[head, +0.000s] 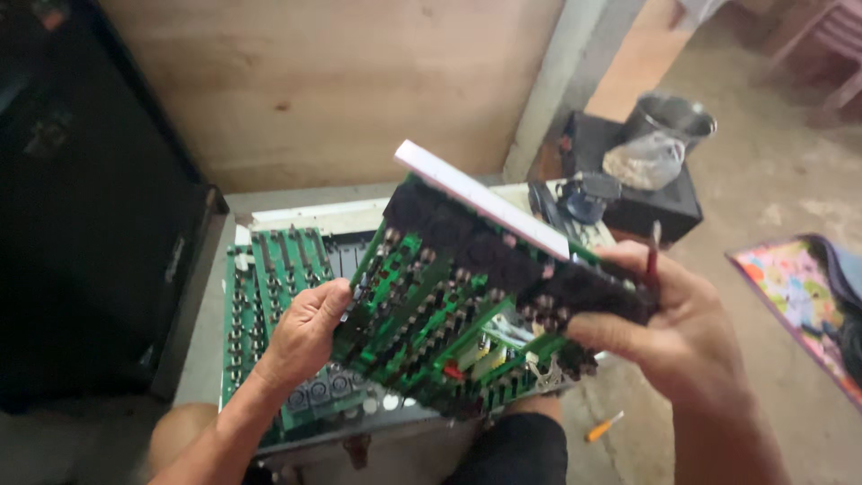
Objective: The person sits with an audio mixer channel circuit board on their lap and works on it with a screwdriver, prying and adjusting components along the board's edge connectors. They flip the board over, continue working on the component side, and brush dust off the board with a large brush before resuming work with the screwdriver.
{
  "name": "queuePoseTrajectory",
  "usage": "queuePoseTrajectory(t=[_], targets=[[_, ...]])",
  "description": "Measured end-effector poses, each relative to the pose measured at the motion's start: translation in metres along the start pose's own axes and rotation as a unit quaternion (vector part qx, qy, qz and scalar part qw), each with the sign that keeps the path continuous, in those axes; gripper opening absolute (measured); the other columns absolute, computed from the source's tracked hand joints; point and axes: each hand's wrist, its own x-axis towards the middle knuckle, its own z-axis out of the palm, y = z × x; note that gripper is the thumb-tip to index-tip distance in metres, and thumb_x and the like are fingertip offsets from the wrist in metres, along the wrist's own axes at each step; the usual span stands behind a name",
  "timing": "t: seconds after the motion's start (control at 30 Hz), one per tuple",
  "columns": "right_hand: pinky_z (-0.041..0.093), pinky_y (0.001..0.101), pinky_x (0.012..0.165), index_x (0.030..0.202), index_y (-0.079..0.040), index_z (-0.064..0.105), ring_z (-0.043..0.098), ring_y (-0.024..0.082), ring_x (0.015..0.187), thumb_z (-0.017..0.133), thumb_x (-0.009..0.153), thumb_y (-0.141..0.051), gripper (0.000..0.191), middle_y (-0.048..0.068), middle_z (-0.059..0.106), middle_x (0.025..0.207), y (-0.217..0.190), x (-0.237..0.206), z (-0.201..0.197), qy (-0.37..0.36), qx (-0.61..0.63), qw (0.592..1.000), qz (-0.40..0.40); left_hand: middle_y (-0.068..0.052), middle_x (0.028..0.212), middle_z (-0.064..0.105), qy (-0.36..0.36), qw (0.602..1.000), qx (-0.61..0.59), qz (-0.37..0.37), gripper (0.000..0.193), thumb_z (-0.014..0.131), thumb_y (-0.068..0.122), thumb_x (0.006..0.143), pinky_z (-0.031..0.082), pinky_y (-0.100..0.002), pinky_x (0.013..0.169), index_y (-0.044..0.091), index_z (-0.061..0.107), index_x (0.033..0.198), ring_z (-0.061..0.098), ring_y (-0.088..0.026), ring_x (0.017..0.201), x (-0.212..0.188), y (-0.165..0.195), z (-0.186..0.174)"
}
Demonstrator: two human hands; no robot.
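My left hand [303,330] grips the lower left edge of a green circuit board assembly [431,305], which is lifted and tilted above an opened device chassis [269,269]. My right hand [660,323] holds the board's right end, where a row of black parts sits under a white strip [476,198]. A thin red-handled tool [653,251] sticks up between the fingers of my right hand. More green boards remain flat inside the chassis, left of the raised one.
A large black cabinet [81,207] stands at the left. Behind it all is a plywood wall [341,81]. A metal pot [669,121] sits on a black box at the right. A colourful mat [799,296] lies on the floor. An orange screwdriver [603,427] is on the ground.
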Motion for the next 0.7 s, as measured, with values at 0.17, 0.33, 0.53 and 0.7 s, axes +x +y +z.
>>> queuePoseTrajectory(t=[0.17,0.33,0.53,0.7], targets=[[0.053,0.0277,0.083,0.111,-0.005,0.072,0.067,0.013,0.095,0.091,0.062,-0.003,0.052,0.003,0.072,0.102,-0.035,-0.012,0.023,-0.001,-0.223,0.945,-0.241,0.007,0.091,0.061,0.041,0.999,0.011,0.022,0.042,0.047,0.037,0.110,0.045,-0.024,0.073,0.002,0.071,0.109,0.048,-0.005,0.083,0.009,0.023,0.006],[0.058,0.0253,0.070,0.112,-0.008,0.073,0.072,0.013,0.087,0.090,0.065,-0.009,0.050,0.004,0.072,0.104,-0.036,-0.025,0.057,0.012,-0.245,0.940,-0.236,-0.006,0.114,0.066,0.122,0.967,0.147,0.171,0.034,0.044,0.024,0.112,0.045,-0.030,0.093,-0.001,0.066,0.119,0.056,-0.015,0.107,0.002,0.024,0.008],[0.055,0.0351,0.080,0.118,-0.008,0.068,0.069,0.023,0.093,0.089,0.072,-0.011,0.051,0.006,0.070,0.109,-0.001,-0.029,0.106,0.011,-0.295,0.874,-0.386,-0.011,0.121,0.065,0.270,0.946,-0.173,-0.043,0.032,0.047,0.018,0.104,0.051,-0.040,0.096,0.003,0.058,0.130,0.063,-0.022,0.109,-0.038,0.023,0.053],[0.052,0.0393,0.073,0.118,-0.007,0.068,0.066,0.027,0.086,0.082,0.066,-0.006,0.054,0.009,0.070,0.111,0.032,-0.026,0.134,-0.022,-0.343,0.827,-0.444,-0.008,0.120,0.065,0.184,0.875,-0.427,-0.134,0.040,0.052,0.016,0.094,0.058,-0.045,0.093,0.010,0.055,0.133,0.067,-0.022,0.105,-0.089,0.050,0.103]])
